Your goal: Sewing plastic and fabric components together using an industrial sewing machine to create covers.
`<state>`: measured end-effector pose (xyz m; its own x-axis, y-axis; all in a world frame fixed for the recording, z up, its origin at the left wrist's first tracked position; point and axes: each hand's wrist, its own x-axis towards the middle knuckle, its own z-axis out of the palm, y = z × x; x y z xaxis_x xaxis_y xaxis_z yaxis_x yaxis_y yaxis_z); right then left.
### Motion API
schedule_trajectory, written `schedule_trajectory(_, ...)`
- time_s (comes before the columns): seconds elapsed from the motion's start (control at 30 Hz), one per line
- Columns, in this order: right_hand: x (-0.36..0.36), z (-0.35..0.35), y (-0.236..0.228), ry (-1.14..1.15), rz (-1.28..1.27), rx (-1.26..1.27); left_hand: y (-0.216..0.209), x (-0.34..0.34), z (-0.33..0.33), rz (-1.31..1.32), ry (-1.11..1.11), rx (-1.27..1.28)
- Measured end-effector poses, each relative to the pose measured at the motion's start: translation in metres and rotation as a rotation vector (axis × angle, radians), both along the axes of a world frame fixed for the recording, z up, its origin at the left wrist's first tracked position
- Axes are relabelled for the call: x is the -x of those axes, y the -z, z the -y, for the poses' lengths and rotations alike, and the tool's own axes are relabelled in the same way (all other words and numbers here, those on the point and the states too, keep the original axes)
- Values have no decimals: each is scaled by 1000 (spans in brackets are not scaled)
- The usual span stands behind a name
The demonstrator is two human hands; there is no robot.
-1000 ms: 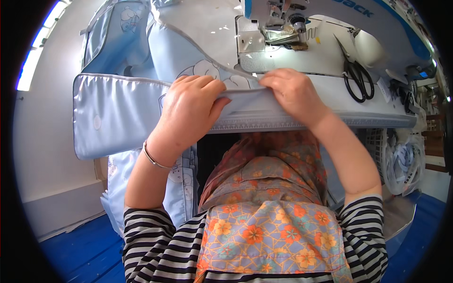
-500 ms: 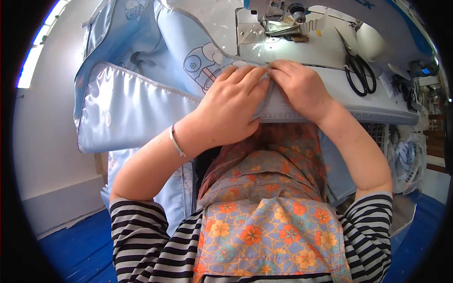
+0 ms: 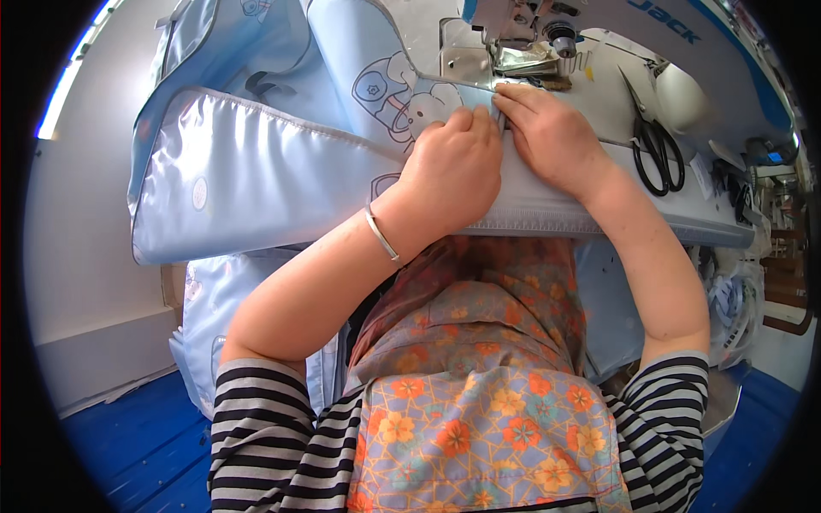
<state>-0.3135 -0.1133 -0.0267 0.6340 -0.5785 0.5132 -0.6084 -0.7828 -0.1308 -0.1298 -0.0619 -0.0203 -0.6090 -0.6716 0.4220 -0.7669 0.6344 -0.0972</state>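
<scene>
A workshop, by its sewing machine [image 3: 684, 47], scissors [image 3: 647, 121] (black-handled) and blue fabric [image 3: 265, 184].

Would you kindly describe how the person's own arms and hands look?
The left hand and right hand are ungloved. Black and pale grey striped sleeves end near the elbows. A thin silver-coloured bangle circles the left wrist; none shows on the right.

Arrangement on the sewing table [image 3: 547, 221].
Fabric [image 3: 265, 179] lies at left, its right end under the left hand [image 3: 457, 167] and right hand [image 3: 552, 137]; the sewing machine [image 3: 727, 85] stands behind them, scissors [image 3: 652, 131] to their right.
</scene>
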Motion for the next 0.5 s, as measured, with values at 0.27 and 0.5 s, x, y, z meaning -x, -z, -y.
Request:
schedule_trajectory(0.27, -3, 12, -8, 20, -67, 34, 8, 8, 22, -92, -50, 91)
schedule_trajectory(0.5, 7, 8, -14, 62, 144, -179, 6, 12, 32, -140, -92, 51)
